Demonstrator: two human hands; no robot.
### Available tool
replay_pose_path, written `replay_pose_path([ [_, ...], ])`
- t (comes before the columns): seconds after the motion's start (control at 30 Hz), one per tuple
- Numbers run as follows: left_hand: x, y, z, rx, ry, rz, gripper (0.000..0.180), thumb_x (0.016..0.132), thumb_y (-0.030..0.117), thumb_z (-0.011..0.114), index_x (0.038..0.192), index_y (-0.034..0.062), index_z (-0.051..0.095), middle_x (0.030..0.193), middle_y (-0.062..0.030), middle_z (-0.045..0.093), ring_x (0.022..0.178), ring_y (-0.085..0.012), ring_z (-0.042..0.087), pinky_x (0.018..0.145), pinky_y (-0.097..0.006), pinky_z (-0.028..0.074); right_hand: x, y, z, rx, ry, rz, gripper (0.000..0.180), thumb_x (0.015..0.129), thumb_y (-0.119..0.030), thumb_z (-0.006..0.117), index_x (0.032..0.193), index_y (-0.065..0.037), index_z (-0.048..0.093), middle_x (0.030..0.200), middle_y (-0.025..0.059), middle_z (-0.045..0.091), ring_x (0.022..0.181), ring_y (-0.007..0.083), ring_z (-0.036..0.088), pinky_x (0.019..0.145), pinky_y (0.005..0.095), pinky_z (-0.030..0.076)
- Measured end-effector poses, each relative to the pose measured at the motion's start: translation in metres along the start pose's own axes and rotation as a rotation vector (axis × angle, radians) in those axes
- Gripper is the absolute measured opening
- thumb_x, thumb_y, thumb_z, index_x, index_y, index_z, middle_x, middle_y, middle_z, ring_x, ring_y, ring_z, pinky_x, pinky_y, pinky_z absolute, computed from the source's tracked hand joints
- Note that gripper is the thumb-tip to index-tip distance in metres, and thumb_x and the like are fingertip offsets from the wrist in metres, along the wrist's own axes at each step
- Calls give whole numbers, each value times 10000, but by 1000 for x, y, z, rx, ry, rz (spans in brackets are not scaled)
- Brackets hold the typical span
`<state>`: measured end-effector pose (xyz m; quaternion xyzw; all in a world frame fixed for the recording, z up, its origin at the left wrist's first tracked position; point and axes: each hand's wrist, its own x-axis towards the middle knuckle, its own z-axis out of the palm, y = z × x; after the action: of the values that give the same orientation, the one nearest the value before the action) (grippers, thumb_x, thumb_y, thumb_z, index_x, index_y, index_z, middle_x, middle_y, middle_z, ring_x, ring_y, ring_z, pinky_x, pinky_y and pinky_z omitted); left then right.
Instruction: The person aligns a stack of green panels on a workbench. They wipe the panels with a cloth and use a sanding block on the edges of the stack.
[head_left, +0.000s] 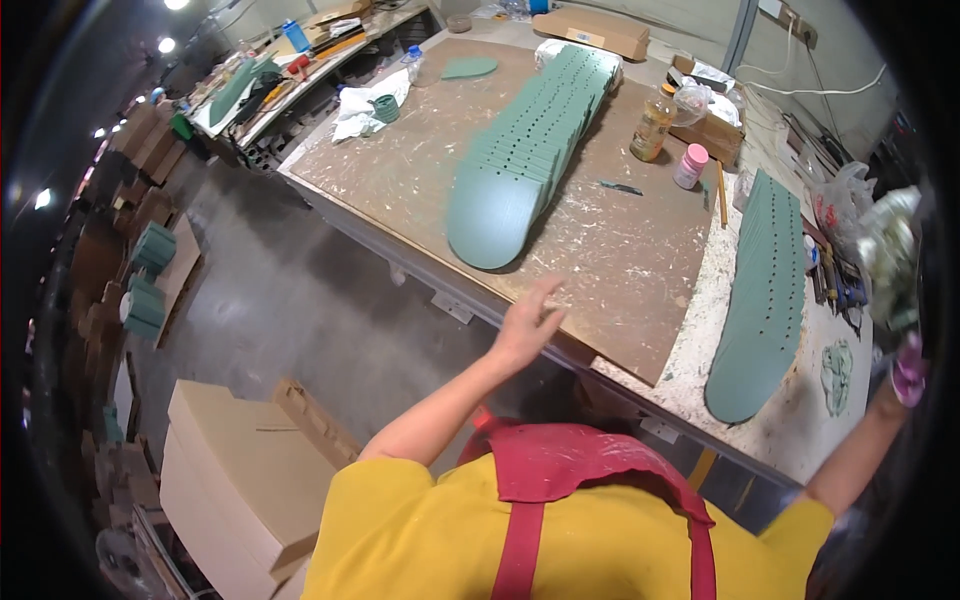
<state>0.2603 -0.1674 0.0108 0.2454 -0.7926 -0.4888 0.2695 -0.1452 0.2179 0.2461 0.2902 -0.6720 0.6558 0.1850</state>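
Over the near edge of the workbench (620, 290), my left hand (530, 325) hovers with its fingers apart and nothing in them. It is nearest to the rounded front end of a long fanned row of flat green sole-shaped pieces (495, 215) with small dark holes. Out at the far right rim is my right hand (908, 370), with something pink-purple over it; its fingers are not clear. Just above it is a crumpled, shiny translucent bundle (890, 245); I cannot tell whether the hand grips it. A second row of green sole-shaped pieces (757, 310) lies between my hands.
Behind stand a bottle of amber liquid (653, 125) and a pink-capped jar (690, 166). A white cloth (360, 110) and a single green piece (469, 67) lie at the far left. Hand tools (838, 280) line the right side. A large cardboard box (240, 490) stands at lower left.
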Motion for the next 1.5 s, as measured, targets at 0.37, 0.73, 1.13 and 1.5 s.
replay_pose_path([
  [0.37, 70, -61, -120, 526, 242, 152, 919, 702, 212, 778, 1418, 29, 231, 1439, -238, 225, 1290, -439, 280, 1068, -472, 274, -109, 72, 336, 78, -646, 440, 681, 764, -370, 705, 1298, -44, 437, 1197, 133, 548, 1073, 236, 539, 925, 350, 432],
  [0.73, 145, -104, -157, -4, 108, -87, 1035, 704, 229, 787, 1434, -32, 101, 1401, -276, 331, 1290, -355, 375, 1052, -400, 333, -185, 20, 417, -522, -610, -117, 564, 799, -246, 656, 1297, -50, 479, 1268, 233, 496, 1182, 389, 466, 1013, 430, 367],
  [1.13, 176, -121, -168, -200, -296, -176, 990, 685, 202, 787, 1423, -13, 164, 1293, -228, 442, 1207, -313, 449, 1019, -393, 369, -243, 83, 429, -1174, -679, 147, 590, 800, -430, 610, 1278, -99, 517, 1386, 166, 421, 1278, 342, 377, 1081, 484, 222],
  [1.5, 174, -147, -161, -423, -357, -196, 1072, 669, 201, 796, 1435, -36, 85, 1394, -262, 296, 1298, -355, 325, 1081, -415, 279, -234, 90, 471, -1039, -463, -89, 450, 792, -262, 638, 1197, -82, 559, 1307, 181, 490, 1186, 377, 454, 997, 447, 347],
])
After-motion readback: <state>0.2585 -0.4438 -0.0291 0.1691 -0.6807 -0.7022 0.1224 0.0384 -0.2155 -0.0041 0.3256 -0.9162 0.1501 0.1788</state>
